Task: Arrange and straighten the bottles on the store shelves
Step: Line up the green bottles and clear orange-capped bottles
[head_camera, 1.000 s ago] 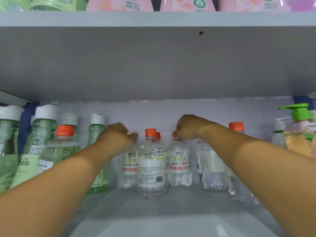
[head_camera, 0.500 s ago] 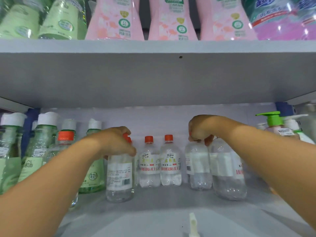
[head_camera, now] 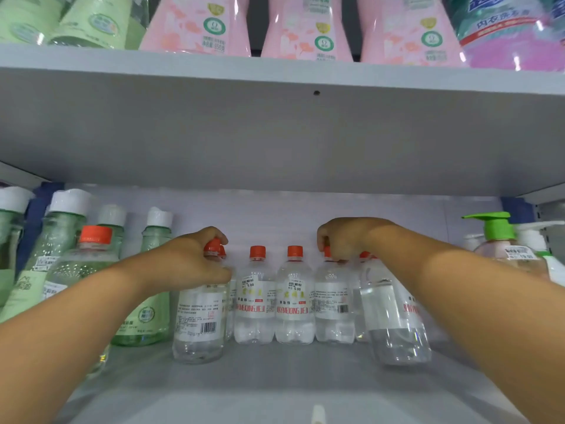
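1. Hands: left hand (head_camera: 195,264) grips the orange cap of a clear plastic bottle (head_camera: 198,325); right hand (head_camera: 345,240) pinches a neighbouring cap, mid-shelf.
2. Handling: likely light, stiff, smooth; neck gives the best hold.

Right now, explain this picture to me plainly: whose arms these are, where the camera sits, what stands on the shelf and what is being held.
There is no machine here. A person wears a camera on their head, so you see their own two arms reaching into a store shelf. The left hand grips the top of a clear bottle with an orange cap. The right hand holds the neck of another clear bottle. Between them stand two untouched clear bottles, labels facing forward. Green bottles stand left, a pump bottle right, pink bottles on the shelf above.
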Demonstrator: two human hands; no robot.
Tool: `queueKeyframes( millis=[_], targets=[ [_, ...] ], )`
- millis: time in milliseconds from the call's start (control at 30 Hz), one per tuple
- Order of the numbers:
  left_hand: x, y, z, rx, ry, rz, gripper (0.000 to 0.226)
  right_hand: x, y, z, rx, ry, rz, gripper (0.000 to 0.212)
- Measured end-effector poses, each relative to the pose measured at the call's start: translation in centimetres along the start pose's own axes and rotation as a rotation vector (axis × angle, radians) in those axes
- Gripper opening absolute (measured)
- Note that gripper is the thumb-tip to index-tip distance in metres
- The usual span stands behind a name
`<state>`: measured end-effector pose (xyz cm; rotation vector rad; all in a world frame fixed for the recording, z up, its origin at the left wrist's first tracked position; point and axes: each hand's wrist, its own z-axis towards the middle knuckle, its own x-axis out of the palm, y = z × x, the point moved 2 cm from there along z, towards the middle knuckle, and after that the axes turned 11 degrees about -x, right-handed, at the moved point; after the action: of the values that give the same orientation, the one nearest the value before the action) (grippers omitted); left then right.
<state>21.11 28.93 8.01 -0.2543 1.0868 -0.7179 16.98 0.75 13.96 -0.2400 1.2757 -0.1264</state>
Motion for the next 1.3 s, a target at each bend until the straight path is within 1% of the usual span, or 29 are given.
queueKeyframes(
  millis=[100,233,267,300,367,400,433,500,533,600,633,667,700,733,800,833,900,967,1033,1067,1167,1200,1233,1267,1300],
  targets=[
    [0.0,0.1,0.0,0.003,0.013,0.007,0.054,-0.3,-0.6,0.1,-0.001,-0.007,0.074,0.042],
    [-0.4,0.1,0.0,0.008,0.029,0.045,0.059,-0.6,-0.9,-0.4,0.017,0.058,0.255,0.041],
    [-0.5,0.0,-0.1,0.005,0.037,0.046,0.063,-0.9,-0.9,-0.6,0.025,0.072,0.250,0.042],
    [-0.5,0.0,-0.1,0.004,0.041,0.050,0.068,-1.4,-0.8,-1.0,0.035,0.079,0.193,0.041],
    [-0.4,-0.2,-0.1,0.000,0.036,0.060,0.078,-2.4,-1.2,-2.1,0.065,0.057,0.016,0.037],
    [-0.4,-0.2,-0.1,-0.019,0.033,0.049,0.080,-2.9,-1.6,-2.8,0.084,0.060,-0.037,0.036],
    [-0.4,-0.1,-0.1,-0.047,0.032,0.038,0.077,-3.3,-2.2,-3.7,0.107,0.075,-0.018,0.037],
    [-0.3,-0.2,-0.2,-0.087,0.042,0.055,0.066,-3.9,-3.7,-6.2,0.166,0.146,0.204,0.046],
    [-0.3,-0.3,-0.2,-0.092,0.044,0.074,0.062,-3.9,-4.2,-7.6,0.183,0.229,0.343,0.052],
    [-0.4,-0.6,-0.1,-0.093,0.043,0.095,0.053,-3.5,-4.4,-10.1,0.150,0.379,0.537,0.059],
    [-0.5,-0.7,0.0,-0.097,0.046,0.088,0.049,-3.1,-4.2,-11.0,0.110,0.389,0.593,0.062],
    [-0.6,-0.8,0.0,-0.101,0.051,0.073,0.046,-2.7,-3.9,-11.4,0.078,0.346,0.620,0.063],
    [-0.6,-0.9,0.0,-0.105,0.056,0.061,0.044,-2.2,-3.6,-11.5,0.060,0.267,0.634,0.062],
    [-0.7,-1.1,0.0,-0.106,0.059,0.057,0.043,-1.6,-3.0,-11.3,0.047,0.192,0.646,0.060],
    [-0.8,-1.3,-0.1,-0.102,0.061,0.067,0.045,-0.9,-1.3,-10.7,0.014,0.107,0.688,0.052],
    [-0.8,-1.3,-0.2,-0.098,0.057,0.071,0.045,-0.9,-0.3,-10.2,-0.003,0.093,0.696,0.049],
    [-0.7,-1.3,-0.2,-0.094,0.050,0.062,0.047,-1.1,1.3,-9.1,-0.017,0.118,0.669,0.050],
    [-0.5,-1.0,-0.3,-0.091,0.040,0.056,0.049,-1.6,2.3,-8.1,0.012,0.181,0.614,0.054],
    [-0.3,-0.9,-0.3,-0.080,0.033,0.066,0.051,-2.2,2.0,-7.6,0.080,0.251,0.557,0.053],
    [-0.2,-0.9,-0.3,-0.073,0.031,0.063,0.050,-2.4,1.5,-7.6,0.122,0.288,0.537,0.048],
    [-0.1,-0.7,-0.2,-0.065,0.039,0.006,0.050,-2.5,-1.2,-7.8,0.220,0.399,0.482,0.021],
    [-0.1,-0.7,-0.2,-0.065,0.045,-0.017,0.050,-2.4,-2.4,-7.8,0.259,0.412,0.460,0.017],
    [-0.1,-0.7,-0.2,-0.068,0.053,-0.041,0.051,-2.2,-3.6,-7.7,0.305,0.418,0.433,0.021],
    [0.0,-0.7,-0.3,-0.069,0.061,-0.063,0.052,-2.0,-4.9,-7.6,0.357,0.420,0.400,0.033],
    [0.1,-0.7,-0.2,-0.067,0.064,-0.076,0.052,-1.7,-6.2,-7.4,0.407,0.423,0.357,0.049]
  ],
)
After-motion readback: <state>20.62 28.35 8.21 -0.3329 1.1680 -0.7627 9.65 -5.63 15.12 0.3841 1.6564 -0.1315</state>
